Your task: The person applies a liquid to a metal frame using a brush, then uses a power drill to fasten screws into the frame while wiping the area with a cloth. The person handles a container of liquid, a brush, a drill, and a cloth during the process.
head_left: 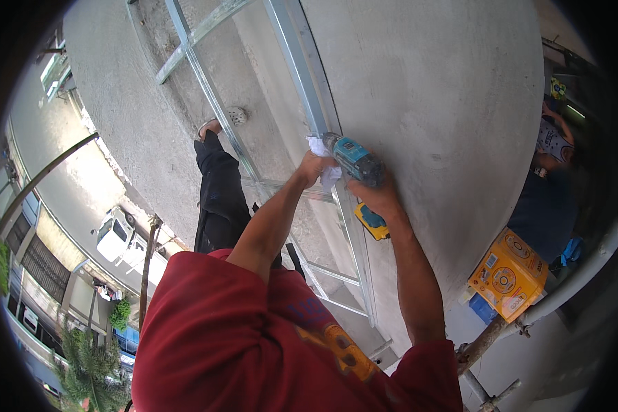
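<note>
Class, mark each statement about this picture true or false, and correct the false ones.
1. The right hand grips a teal power drill. True.
2. The left hand is empty. False: it holds a white cloth against the metal frame.
3. A yellow box lies at the right. True.
4. The person wears a blue shirt. False: the shirt is red.

My shirt (213, 329) is dark red with short sleeves, loose and creased across the chest. On its front, a yellow-orange print (340, 350) sits low, with faint blue lettering (309, 312) just above that print. Both my forearms are bare below the sleeves. Above the shirt show my black trousers (220, 199) and one grey perforated clog (235, 115).
</note>
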Demonstrator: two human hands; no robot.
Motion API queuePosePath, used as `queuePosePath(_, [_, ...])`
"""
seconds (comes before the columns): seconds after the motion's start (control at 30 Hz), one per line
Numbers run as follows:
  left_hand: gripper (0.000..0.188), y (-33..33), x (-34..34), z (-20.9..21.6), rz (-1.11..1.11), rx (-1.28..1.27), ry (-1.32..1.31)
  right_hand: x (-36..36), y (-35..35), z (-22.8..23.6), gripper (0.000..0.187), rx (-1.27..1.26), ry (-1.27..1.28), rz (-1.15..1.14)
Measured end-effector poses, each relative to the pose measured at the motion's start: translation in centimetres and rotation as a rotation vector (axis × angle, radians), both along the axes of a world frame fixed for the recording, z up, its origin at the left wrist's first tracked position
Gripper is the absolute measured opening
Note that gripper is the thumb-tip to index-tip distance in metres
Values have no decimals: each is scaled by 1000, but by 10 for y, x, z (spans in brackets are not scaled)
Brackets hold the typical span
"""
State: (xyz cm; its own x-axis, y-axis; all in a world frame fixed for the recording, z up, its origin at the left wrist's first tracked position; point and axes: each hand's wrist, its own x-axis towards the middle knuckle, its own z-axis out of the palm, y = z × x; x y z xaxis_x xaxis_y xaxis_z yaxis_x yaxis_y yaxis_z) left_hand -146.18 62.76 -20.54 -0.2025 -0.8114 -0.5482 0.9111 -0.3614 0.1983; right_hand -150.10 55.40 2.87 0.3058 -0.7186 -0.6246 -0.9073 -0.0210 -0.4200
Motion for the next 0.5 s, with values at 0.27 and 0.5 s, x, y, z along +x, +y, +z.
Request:
queuePosePath(0.27, [35, 59, -3, -33, -29, 174, 100, -7, 1, 58, 36, 29, -5, -131])
queuePosePath(0.5, [22, 100, 74, -70, -16, 387, -545, -50, 73, 65, 37, -118, -175, -325])
